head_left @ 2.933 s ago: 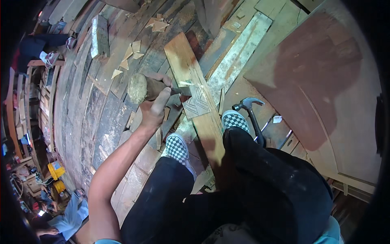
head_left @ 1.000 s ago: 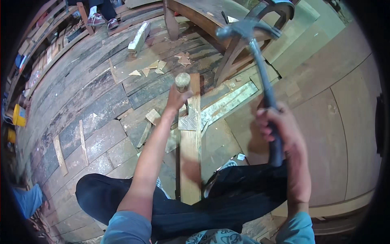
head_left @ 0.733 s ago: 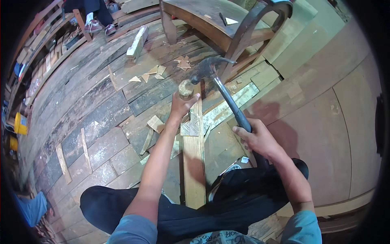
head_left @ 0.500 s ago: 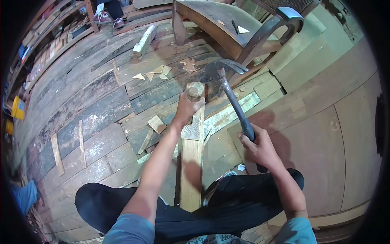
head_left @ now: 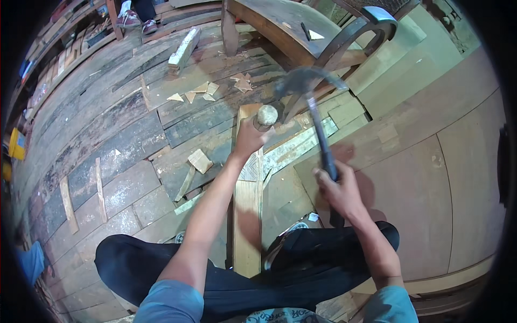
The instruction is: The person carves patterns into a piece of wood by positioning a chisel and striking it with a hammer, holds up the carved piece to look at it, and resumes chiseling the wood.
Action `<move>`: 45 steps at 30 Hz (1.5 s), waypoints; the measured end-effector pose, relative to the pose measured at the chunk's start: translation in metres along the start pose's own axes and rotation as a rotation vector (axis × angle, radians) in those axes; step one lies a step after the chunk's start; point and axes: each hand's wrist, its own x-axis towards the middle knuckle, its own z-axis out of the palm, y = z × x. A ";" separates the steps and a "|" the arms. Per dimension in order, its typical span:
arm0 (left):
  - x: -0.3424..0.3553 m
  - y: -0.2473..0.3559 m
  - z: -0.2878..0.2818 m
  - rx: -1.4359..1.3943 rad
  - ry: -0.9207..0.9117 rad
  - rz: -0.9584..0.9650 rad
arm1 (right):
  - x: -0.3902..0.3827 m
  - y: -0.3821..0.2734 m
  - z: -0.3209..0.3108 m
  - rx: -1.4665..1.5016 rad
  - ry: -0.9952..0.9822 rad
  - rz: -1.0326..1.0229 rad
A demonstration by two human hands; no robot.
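My left hand [head_left: 253, 139] is closed around the upright handle of a chisel [head_left: 267, 114]. Only its pale, round butt end shows clearly; the blade is hidden by my fist. Below it a long light-wood timber [head_left: 249, 215] runs away from me between my legs, with a notched area [head_left: 247, 171] showing near my wrist. In my right hand [head_left: 340, 189], gripped by its dark handle, is a claw hammer [head_left: 318, 121]. Its head, blurred by motion, is raised to the right of the chisel butt and apart from it.
Wood offcuts [head_left: 200, 161] and small triangular scraps [head_left: 200, 91] lie on the plank floor. A wooden chair [head_left: 280, 32] stands ahead, with a pale block [head_left: 184, 49] to its left. Large brown panels [head_left: 398, 199] lie at right. Another person's shoes [head_left: 129, 20] show at far left.
The hammer head has swung up and to the right, and is blurred. The chisel butt has shifted slightly right, and more of the timber's far end shows. The whole view has shifted a little.
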 end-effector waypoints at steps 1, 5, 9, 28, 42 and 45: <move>-0.002 0.001 -0.002 0.006 0.007 -0.012 | -0.003 -0.016 -0.001 0.061 0.057 0.032; -0.002 0.008 0.000 0.049 0.049 0.020 | 0.000 -0.021 -0.008 0.202 0.198 -0.157; -0.005 0.009 -0.002 0.100 0.022 0.050 | -0.004 0.024 0.005 -0.263 0.026 -0.131; -0.008 -0.010 -0.007 0.026 -0.039 -0.209 | 0.003 0.007 0.023 0.313 -0.222 0.104; -0.013 -0.003 -0.007 0.094 0.049 -0.067 | 0.011 0.010 0.020 0.375 -0.074 0.132; -0.008 -0.009 -0.014 0.001 0.068 -0.105 | 0.015 0.011 0.018 0.366 -0.076 0.122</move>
